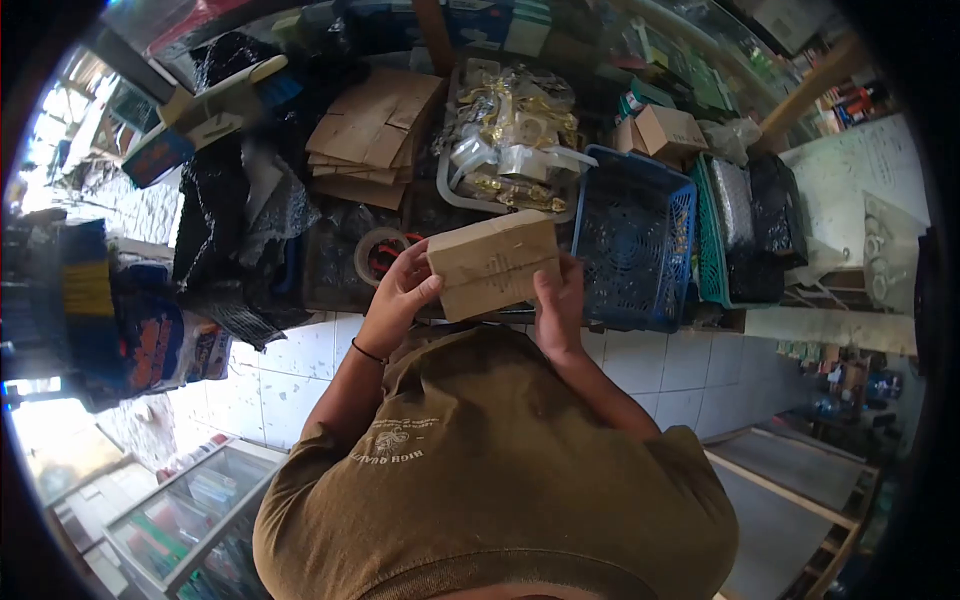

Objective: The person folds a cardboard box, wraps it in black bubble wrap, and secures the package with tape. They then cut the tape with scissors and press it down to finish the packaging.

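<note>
Between my two hands is a small brown cardboard box (pixel 490 265), tilted slightly, its flaps closed along the seam I can see. My left hand (pixel 405 290) grips its left end, thumb on the near face. On the right end, my right hand (pixel 558 305) presses its thumb against the same face, the other fingers hidden behind. A roll of tape (pixel 368 258) lies just beyond my left hand. Past the box stands a clear plastic tub (pixel 450 185) heaped with gold-coloured and clear wrapped pieces. To the right of my right hand is a blue plastic basket (pixel 635 215).
Flattened cardboard sheets (pixel 365 125) are stacked at the back left, beside black plastic wrap (pixel 215 215). A green basket (pixel 712 240) holds bubble-wrapped and black packages. Small cartons (pixel 672 130) stand behind it. A glass case (pixel 190 510) is at the lower left.
</note>
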### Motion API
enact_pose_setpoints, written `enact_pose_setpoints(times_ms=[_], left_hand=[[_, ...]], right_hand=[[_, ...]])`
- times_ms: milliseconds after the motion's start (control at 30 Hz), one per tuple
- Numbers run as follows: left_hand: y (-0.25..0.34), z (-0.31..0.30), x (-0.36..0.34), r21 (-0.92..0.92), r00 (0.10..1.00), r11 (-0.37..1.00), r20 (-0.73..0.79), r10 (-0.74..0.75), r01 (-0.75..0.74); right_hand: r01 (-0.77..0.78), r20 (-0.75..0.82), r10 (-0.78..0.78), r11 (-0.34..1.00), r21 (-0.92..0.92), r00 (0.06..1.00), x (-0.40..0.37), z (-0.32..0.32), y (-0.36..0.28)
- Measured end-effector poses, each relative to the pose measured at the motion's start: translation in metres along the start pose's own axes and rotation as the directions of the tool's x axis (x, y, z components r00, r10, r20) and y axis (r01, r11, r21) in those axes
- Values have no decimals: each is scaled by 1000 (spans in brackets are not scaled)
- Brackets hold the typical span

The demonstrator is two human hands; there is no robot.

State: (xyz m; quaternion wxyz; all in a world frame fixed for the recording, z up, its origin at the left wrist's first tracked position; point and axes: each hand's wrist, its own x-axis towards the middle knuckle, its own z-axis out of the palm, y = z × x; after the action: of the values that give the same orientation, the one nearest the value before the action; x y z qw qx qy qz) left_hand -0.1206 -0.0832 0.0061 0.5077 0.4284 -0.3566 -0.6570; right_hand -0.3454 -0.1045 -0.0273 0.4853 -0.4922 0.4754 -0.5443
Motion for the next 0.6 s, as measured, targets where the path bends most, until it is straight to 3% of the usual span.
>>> enact_pose_setpoints(times_ms=[233, 400, 533, 600], left_hand=[[-10, -10, 5, -16, 997, 999, -64, -46, 45], [-14, -6, 3, -33, 994, 996, -75, -83, 80], [-13, 5, -3, -8, 992, 997, -103, -73, 73], [-11, 11, -6, -3, 992, 997, -104, -71, 71]], right_hand=[[-63, 128, 58, 997, 36, 990, 3, 6, -24], [-238, 291, 160, 936, 259, 943, 16, -6, -27], [-291, 311, 218, 933, 212, 925, 30, -21, -19], [-390, 370, 301, 900, 195, 879, 35, -26, -27]])
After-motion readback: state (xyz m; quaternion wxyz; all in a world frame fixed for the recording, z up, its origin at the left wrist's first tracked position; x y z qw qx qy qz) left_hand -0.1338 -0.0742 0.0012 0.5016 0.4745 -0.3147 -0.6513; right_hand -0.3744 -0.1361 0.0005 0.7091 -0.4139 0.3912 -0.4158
